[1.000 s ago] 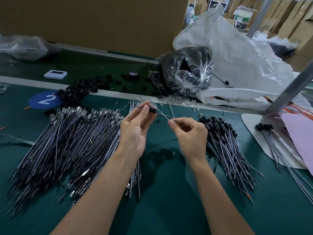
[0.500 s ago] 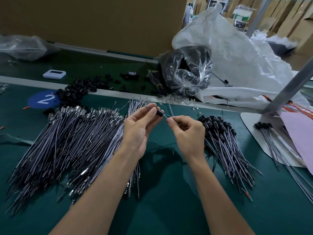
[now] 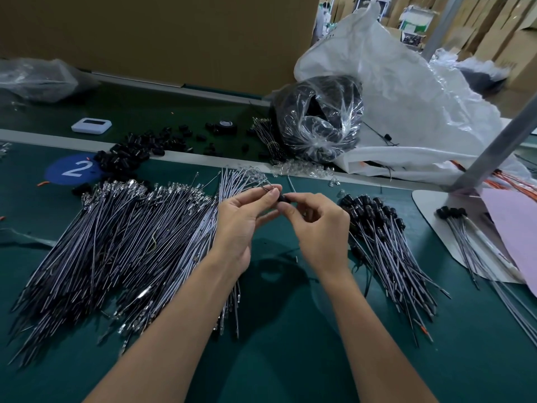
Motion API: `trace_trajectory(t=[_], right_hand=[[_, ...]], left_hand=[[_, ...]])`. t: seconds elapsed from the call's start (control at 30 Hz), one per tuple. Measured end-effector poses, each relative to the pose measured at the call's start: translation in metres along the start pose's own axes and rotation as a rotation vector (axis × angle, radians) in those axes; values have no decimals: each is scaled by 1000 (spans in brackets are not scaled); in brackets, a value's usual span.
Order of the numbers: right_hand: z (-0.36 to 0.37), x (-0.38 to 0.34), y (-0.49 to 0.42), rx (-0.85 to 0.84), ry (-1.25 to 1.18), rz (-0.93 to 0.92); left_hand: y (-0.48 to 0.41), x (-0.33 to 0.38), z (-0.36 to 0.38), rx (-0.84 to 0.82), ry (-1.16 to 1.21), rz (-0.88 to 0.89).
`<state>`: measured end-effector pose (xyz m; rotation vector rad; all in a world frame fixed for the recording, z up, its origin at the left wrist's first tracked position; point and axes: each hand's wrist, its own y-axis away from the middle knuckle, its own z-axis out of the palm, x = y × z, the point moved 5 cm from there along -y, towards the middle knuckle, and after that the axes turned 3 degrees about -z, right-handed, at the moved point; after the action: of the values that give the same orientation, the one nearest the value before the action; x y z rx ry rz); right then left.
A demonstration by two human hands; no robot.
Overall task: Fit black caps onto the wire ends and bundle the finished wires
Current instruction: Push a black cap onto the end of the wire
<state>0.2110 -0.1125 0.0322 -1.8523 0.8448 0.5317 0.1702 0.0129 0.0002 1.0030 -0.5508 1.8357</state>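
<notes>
- Landmark: blue "2" disc [image 3: 72, 169] on the green table [image 3: 290, 344].
- Done so far: the capped wires [image 3: 386, 245] lie fanned out far right of the disc, beyond both hands, with their black heads at the far end. A smaller capped group [image 3: 453, 219] sits further right again on a white board [image 3: 427, 205]; can't tell whether it's tied.
- Left to do: the uncapped wires [image 3: 116, 242] start just right of the disc and spread toward the person. That pile is far bigger than the capped one, so I'd put progress well under half.
- Cap supply: loose caps [image 3: 130, 154] overlap the disc's right edge and trail away from it.
- Bundling looks not yet started on the main capped pile; no tie visible.
- In hand: one black cap [image 3: 283, 198], held above the table well right of the disc, between the fingertips of both hands.
- Left hand [image 3: 241, 225]: thumb and fingers pinch the wire [image 3: 266, 188] right beside the cap, palm half open.
- Right hand [image 3: 319, 231]: fingers curled, thumb and index pinching at the cap's other side.
- Axis: wire and cap line up roughly left-right, and a thin wire end pokes up-left, back toward the disc.
- The rest of the wire is hidden by the hands. Can't tell which way the cap opening faces, or whether it's fully seated.
</notes>
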Motion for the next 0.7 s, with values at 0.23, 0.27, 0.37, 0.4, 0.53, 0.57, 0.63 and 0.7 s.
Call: trace_trajectory(t=[0.23, 0.27, 0.37, 0.4, 0.53, 0.57, 0.63, 0.7], right_hand=[[-9, 13, -3, 28, 57, 107], [-9, 16, -4, -1, 20, 140], [-7, 22, -5, -51, -323, 335], [-6, 24, -5, -33, -488, 407], [-6, 26, -6, 52, -1073, 520], [-7, 26, -6, 59, -1155, 527], [-8, 26, -6, 61, -1235, 551], [-8, 26, -5, 39, -1244, 581]], left_hand=[[-1, 24, -28, 257, 317, 91], [0, 27, -33, 307, 346, 103], [1, 27, -35, 351, 340, 117], [1, 26, -34, 345, 328, 109], [1, 22, -21, 192, 265, 65], [2, 21, -19, 158, 268, 62], [4, 19, -19, 139, 315, 66], [4, 17, -21, 153, 316, 54]])
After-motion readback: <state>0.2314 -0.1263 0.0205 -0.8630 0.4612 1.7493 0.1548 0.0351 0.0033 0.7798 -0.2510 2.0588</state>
